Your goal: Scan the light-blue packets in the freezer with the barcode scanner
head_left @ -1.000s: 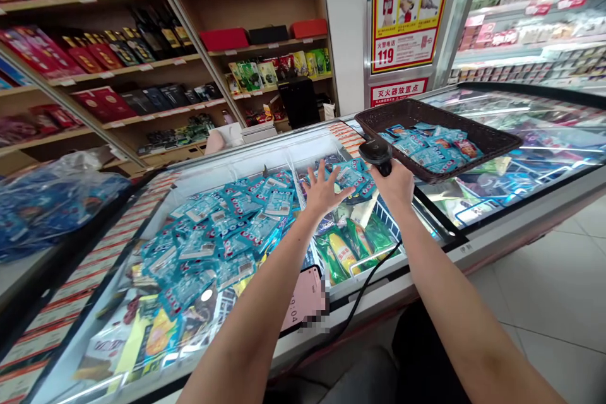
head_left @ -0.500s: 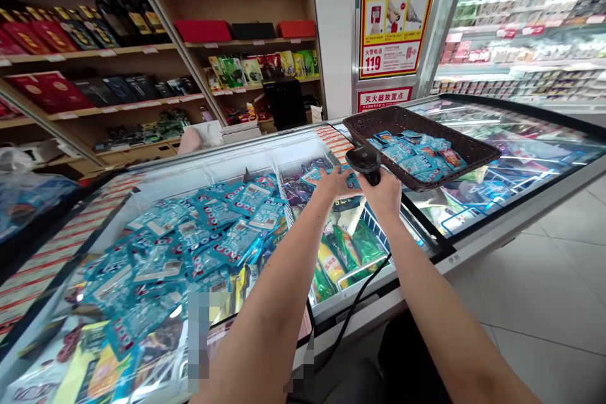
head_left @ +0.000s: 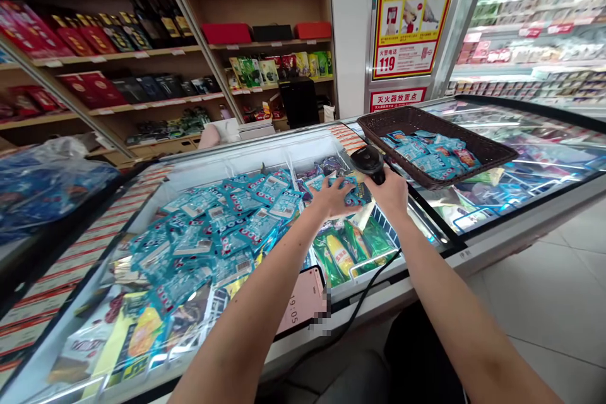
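Observation:
My right hand [head_left: 389,192] is wrapped round the handle of a black barcode scanner [head_left: 367,160]. The scanner is held just over the freezer basket, close to my left hand [head_left: 332,197]. My left hand has its fingers spread, palm down, touching a blue snack packet [head_left: 354,192]; part of that packet is hidden under the fingers. Left of my arm lies a big heap of similar blue packets [head_left: 237,211] inside the open chest freezer. Green and yellow corn-style packs [head_left: 343,252] fill the basket below my hands.
A brown wicker basket [head_left: 492,150] with several blue packets stands on the freezer at the right. A phone [head_left: 303,300] lies at the front edge. The scanner's black cable [head_left: 367,290] hangs over that edge. Shelves [head_left: 265,6] with boxes and bottles stand behind.
The view has turned slightly left, so everything sits further right and more of the phone shows. My left hand still lies with fingers spread on the packets; my right hand keeps the scanner.

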A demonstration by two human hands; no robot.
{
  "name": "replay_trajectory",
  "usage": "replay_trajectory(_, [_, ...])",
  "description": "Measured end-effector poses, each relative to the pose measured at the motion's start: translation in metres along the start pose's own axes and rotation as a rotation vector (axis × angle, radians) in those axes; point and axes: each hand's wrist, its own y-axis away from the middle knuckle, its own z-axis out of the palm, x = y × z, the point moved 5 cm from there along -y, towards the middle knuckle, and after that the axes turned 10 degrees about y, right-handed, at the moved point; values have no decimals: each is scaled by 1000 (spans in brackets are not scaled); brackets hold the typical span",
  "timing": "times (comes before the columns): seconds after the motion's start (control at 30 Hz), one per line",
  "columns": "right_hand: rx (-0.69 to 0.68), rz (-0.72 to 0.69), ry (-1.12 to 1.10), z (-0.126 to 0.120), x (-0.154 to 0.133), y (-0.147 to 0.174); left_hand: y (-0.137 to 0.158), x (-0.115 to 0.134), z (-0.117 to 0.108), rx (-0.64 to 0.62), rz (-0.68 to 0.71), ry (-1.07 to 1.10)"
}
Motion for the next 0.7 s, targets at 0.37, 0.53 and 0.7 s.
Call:
replay_trajectory(0.37, [-47, -118, 77, 1, -16, 12, 41, -5, -4, -6, 59, -11])
replay_trajectory(0.53, [-71, -153, 90, 2, -20, 15, 53, -13, -19, 123, 127, 157])
replay_trajectory(0.7, [-69, -171, 107, 4, -20, 15, 57, -51, -36, 421, 140, 266])
